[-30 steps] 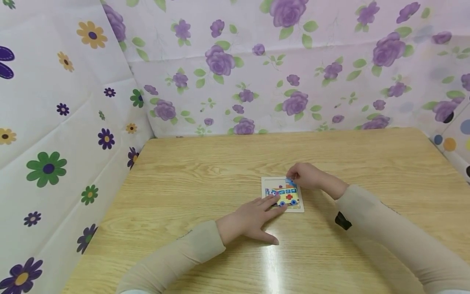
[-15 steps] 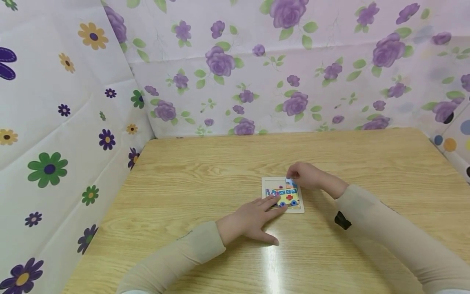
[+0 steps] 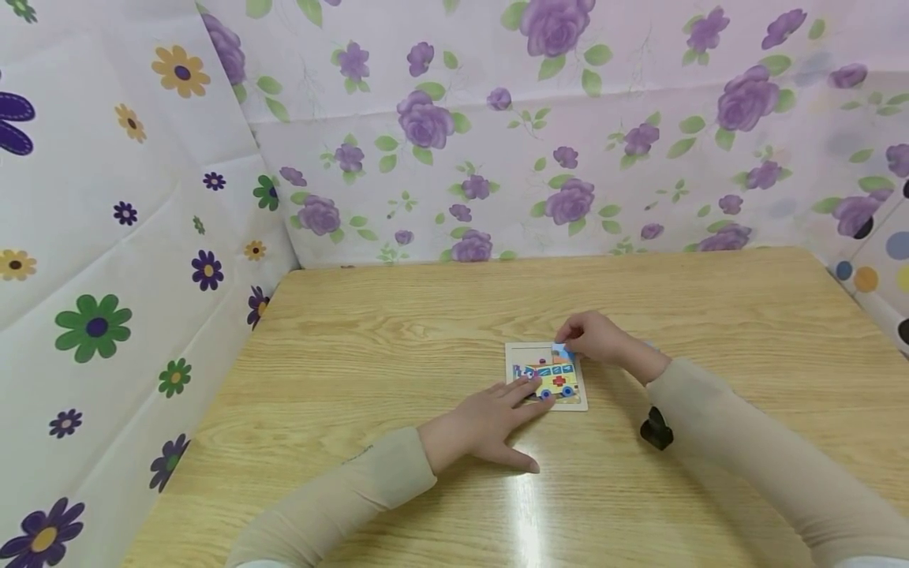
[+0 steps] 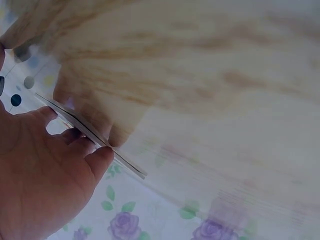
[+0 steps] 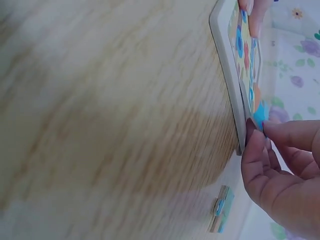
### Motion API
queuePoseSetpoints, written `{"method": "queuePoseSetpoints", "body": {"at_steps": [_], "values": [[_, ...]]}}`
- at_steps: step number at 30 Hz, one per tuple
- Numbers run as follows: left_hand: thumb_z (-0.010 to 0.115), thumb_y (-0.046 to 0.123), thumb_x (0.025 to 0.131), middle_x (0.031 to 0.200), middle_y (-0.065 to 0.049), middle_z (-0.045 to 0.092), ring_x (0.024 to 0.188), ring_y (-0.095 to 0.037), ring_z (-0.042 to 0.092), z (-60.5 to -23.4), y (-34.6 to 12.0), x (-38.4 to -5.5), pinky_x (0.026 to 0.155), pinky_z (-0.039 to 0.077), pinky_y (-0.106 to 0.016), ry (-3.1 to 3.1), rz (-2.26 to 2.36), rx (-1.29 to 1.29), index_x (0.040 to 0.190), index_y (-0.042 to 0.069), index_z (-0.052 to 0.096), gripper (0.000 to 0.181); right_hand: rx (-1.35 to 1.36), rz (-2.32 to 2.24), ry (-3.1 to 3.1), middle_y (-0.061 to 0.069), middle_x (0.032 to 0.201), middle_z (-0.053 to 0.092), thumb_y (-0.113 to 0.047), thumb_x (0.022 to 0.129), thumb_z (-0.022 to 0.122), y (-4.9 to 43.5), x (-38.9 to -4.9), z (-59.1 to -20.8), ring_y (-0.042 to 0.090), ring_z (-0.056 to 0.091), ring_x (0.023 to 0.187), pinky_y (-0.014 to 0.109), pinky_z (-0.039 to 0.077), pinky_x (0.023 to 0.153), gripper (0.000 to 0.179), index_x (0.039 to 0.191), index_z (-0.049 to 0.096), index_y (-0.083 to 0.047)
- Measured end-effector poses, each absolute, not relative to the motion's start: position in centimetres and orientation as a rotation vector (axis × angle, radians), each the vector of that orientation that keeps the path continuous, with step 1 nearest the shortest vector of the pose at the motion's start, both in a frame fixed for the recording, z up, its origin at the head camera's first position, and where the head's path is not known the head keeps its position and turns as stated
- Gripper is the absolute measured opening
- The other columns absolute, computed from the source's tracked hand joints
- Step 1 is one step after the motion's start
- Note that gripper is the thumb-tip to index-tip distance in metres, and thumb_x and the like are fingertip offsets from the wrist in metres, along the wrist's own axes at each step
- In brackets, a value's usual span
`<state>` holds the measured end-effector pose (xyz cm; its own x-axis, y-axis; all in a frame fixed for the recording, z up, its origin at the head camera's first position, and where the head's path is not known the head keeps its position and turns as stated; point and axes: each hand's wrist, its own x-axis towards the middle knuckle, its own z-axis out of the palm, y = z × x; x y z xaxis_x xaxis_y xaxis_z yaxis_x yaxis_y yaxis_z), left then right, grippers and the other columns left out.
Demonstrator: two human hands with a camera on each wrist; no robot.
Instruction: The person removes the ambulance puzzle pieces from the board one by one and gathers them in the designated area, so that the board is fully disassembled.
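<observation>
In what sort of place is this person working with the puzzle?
Probably an indoor table corner, specially screened off: a wood-grain table meets a creased sheet with purple flowers behind and a daisy-patterned sheet at the left. The larger room cannot be seen.

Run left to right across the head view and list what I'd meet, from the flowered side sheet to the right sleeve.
Flowered side sheet, left sleeve, left hand, puzzle board, right hand, right sleeve.
</observation>
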<state>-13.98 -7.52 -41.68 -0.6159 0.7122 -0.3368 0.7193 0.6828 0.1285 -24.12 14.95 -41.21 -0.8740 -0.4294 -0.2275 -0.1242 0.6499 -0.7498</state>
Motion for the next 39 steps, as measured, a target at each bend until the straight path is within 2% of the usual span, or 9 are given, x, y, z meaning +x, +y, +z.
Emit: {"method": "queuePoseSetpoints", "body": {"at_steps": [6,11,19,28,34,39], "values": [[0.049,0.069,0.085,0.161,-0.004,0.005,0.148,-0.020,0.008,-41.4,-7.5,-14.2,0.118,0.019,-0.038,2.531,-0.054,1.136,0.154,0.026,0.010,0.090,-0.357,-1.159,2.428,0.016,0.094,0.062,0.001,0.092,0.055,15.2,-24.4,-41.2,0.017,0.057,0.078,0.031,0.054,0.070,0.013,0.100,0.064,0.007],[0.048,0.069,0.085,0.161,-0.003,0.004,0.148,-0.019,0.008,-41.3,-7.4,-14.2,0.118,0.019,-0.039,2.528,-0.084,1.125,0.154,0.024,0.009,0.091,-0.300,-1.203,2.389,0.013,0.090,0.062,0.001,0.091,0.057,15.5,-24.7,-41.5,0.014,0.058,0.074,0.028,0.055,0.068,0.012,0.099,0.064,0.007],[0.048,0.070,0.085,0.161,-0.001,0.003,0.148,-0.018,0.007,-41.5,-7.2,-14.2,0.118,0.019,-0.039,2.538,-0.099,1.108,0.154,0.026,0.008,0.092,-0.280,-1.227,2.374,0.012,0.088,0.063,0.002,0.090,0.058,15.6,-24.9,-41.7,0.013,0.056,0.071,0.026,0.053,0.065,0.011,0.097,0.064,0.007],[0.047,0.071,0.084,0.161,-0.003,0.005,0.148,-0.019,0.008,-41.5,-7.2,-14.1,0.118,0.020,-0.041,2.544,-0.096,1.130,0.154,0.025,0.008,0.093,-0.229,-1.252,2.363,0.011,0.090,0.062,0.001,0.092,0.056,15.7,-24.7,-41.5,0.014,0.057,0.074,0.027,0.053,0.068,0.014,0.101,0.064,0.007],[0.047,0.071,0.084,0.161,-0.002,0.005,0.148,-0.019,0.008,-41.6,-7.3,-14.1,0.118,0.020,-0.041,2.548,-0.095,1.132,0.154,0.025,0.008,0.093,-0.286,-1.242,2.443,0.013,0.096,0.062,-0.001,0.092,0.054,16.3,-24.4,-41.1,0.018,0.055,0.081,0.028,0.050,0.072,0.016,0.103,0.065,0.005],[0.048,0.071,0.084,0.161,-0.002,0.007,0.148,-0.019,0.010,-41.6,-7.4,-14.1,0.117,0.020,-0.043,2.557,-0.096,1.131,0.154,0.025,0.009,0.093,-0.291,-1.253,2.464,0.015,0.099,0.063,-0.004,0.094,0.053,17.2,-24.2,-40.4,0.018,0.059,0.082,0.032,0.054,0.077,0.018,0.106,0.064,0.004]]}}
